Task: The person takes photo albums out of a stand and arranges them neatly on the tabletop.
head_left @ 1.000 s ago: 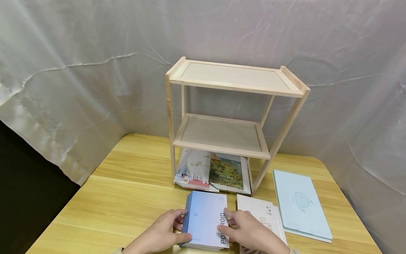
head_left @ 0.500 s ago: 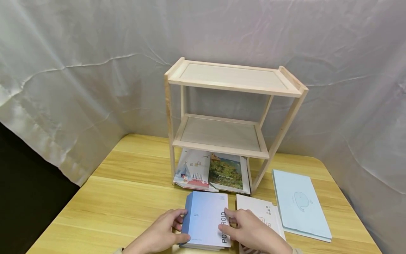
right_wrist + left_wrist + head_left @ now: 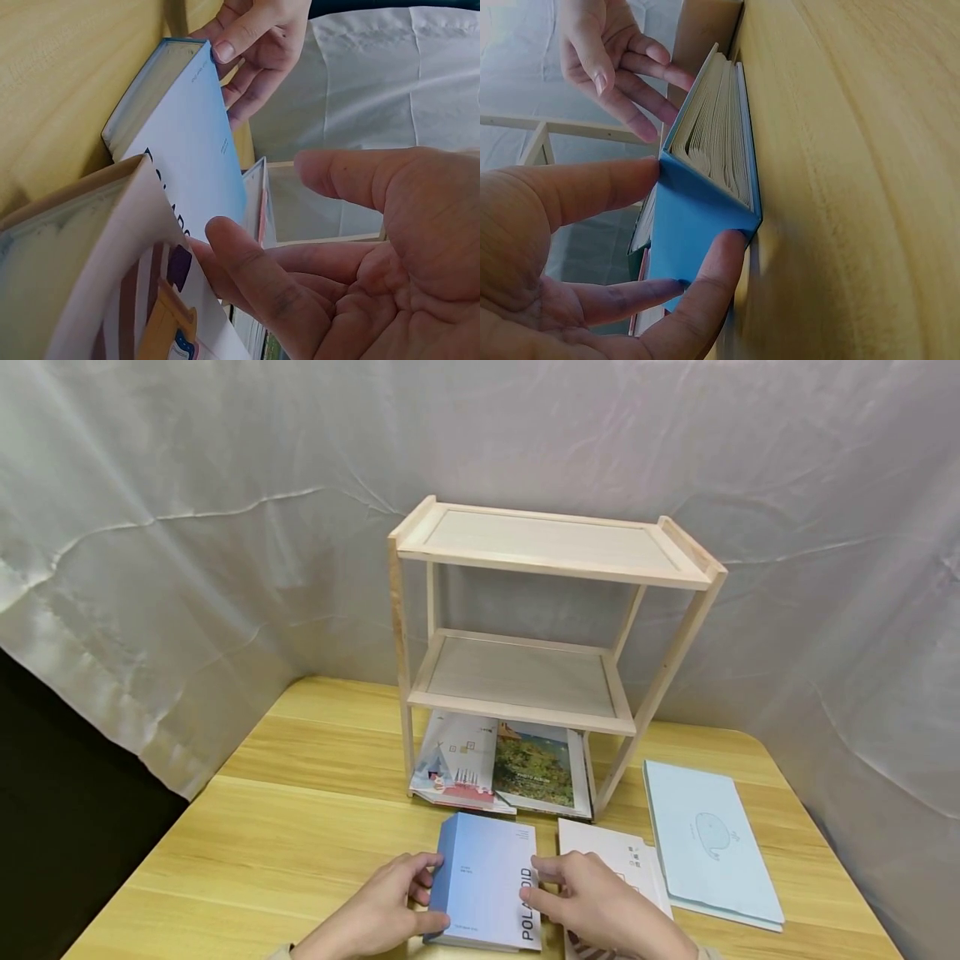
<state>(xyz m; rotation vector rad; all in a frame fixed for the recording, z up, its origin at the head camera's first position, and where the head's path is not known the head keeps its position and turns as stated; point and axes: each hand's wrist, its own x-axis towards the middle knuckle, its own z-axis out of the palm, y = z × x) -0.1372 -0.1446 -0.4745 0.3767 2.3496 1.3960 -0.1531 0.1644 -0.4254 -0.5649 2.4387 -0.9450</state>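
Observation:
A thick blue-to-white book [image 3: 487,881] with "POLAROID" lettering, apparently a photo album, lies flat on the table with its blue spine on the left. My left hand [image 3: 386,902] grips the spine, its thumb at the upper edge and a finger at the lower edge in the left wrist view. By the opposite edge is my right hand [image 3: 592,902], its fingers spread and loosely bent. The right wrist view shows its thumb clear of the cover. Under that hand lies a white illustrated book [image 3: 603,852], partly hidden by it.
A wooden shelf rack [image 3: 525,710] stands behind. Below its middle board are a white album with a tent picture [image 3: 457,764] and a landscape photo album [image 3: 536,768]. A pale blue book with a whale [image 3: 712,843] lies at right on the wooden table [image 3: 247,835].
The right hand has eased off the blue book's right edge, uncovering more of the lettering. The book's right edge has shifted slightly left. The left hand stays at the spine.

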